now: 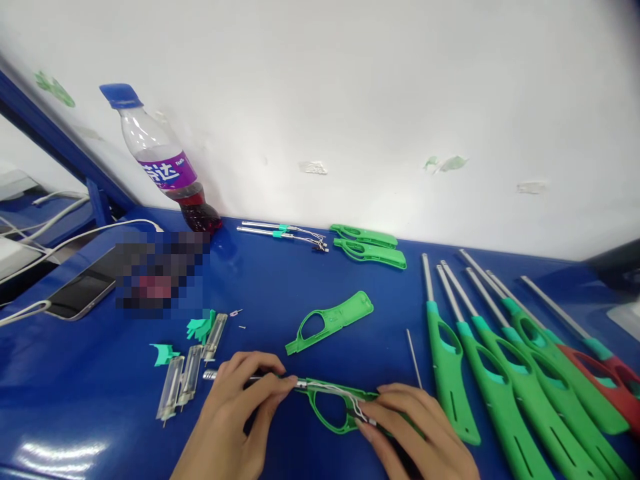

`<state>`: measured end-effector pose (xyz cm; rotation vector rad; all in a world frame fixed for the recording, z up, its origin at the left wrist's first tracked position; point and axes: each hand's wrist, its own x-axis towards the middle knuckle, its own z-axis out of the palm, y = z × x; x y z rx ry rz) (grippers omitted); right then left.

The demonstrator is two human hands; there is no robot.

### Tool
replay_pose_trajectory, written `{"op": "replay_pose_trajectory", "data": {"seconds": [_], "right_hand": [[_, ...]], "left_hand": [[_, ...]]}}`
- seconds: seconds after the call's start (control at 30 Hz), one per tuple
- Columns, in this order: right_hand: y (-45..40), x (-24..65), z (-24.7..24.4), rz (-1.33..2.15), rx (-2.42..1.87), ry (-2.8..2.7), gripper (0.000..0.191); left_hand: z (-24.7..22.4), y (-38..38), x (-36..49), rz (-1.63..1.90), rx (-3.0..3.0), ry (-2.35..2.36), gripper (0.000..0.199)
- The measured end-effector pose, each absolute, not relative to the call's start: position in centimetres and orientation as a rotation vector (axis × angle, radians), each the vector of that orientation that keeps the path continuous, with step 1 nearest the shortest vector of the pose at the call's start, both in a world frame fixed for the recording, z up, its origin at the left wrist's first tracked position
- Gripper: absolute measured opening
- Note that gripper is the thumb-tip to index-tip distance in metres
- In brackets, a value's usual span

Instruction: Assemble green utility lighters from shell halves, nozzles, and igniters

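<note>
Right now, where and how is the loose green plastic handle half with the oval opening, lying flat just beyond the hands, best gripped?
The green plastic handle half is probably best pinched across the long edges of its broad, solid end, from above on the right. That end points away to the right, both edges are exposed, while the looped end is slimmer.

- Left on my feed, cartridges [190, 373] before a bottle [167, 170].
- Centre, a loose casing half [346, 315] lies behind the held half [320, 419].
- Right, lighters [550, 415] side by side.
</note>
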<state>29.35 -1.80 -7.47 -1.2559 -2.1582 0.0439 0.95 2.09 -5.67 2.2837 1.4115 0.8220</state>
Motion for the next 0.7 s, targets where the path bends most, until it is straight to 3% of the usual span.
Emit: {"op": "replay_pose_trajectory", "data": {"seconds": [0.7], "right_hand": [[-1.65,29.35,-7.48,0.068,-1.266,-2.148,0.014]], "left_hand": [[-4.88,2.57,1.79,0.767,2.243,1.388,0.030]]}}
